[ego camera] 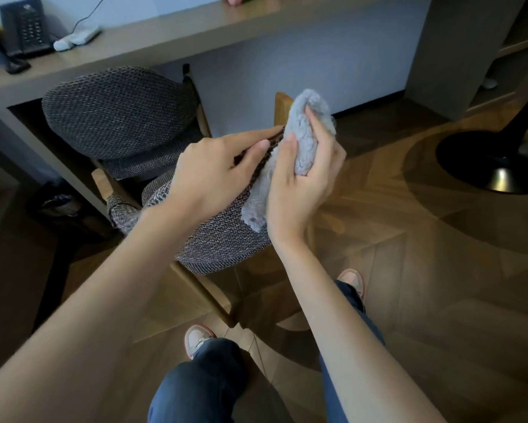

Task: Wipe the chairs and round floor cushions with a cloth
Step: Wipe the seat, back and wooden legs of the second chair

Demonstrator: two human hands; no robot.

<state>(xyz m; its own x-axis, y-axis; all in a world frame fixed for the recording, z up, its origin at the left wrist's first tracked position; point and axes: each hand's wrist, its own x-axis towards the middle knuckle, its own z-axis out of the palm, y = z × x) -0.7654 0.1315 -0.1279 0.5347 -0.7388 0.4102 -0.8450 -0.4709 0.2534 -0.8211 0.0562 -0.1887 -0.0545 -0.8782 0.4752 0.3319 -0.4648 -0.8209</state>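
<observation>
Left hand (214, 169): grips the top edge of the backrest (223, 239), with fingers stretched along the far side and the thumb pressed on the near side.
Right hand (305, 181): palm turned towards the left hand, with fingers and thumb curled round a bunched cloth (308, 132).
Cloth: grey and fluffy. It is held upright against the right end of the backrest, just beside the left fingertips. Its loose lower end hangs down and lies on the woven fabric.
Backrest: curved and padded in brown-grey weave, directly below both hands.
Chair (204, 293): wooden frame, pushed partly under the desk (165, 35), with its back towards the person.
Cushion (119, 111): round, with a dark woven cover. It lies tilted on the seat (134, 164), beyond the backrest, and neither hand touches it.
Desk top: a black phone (24, 29) at the far left, and a white power strip (76, 38) just beside it with a cord running up.
Floor (440, 285): wood in a herringbone pattern. A round black base (485, 160) stands at the right, well apart from the chair.
Person: standing in dark trousers. One shoe (197, 338) is near the chair leg, and the other shoe (351, 280) is further right.
</observation>
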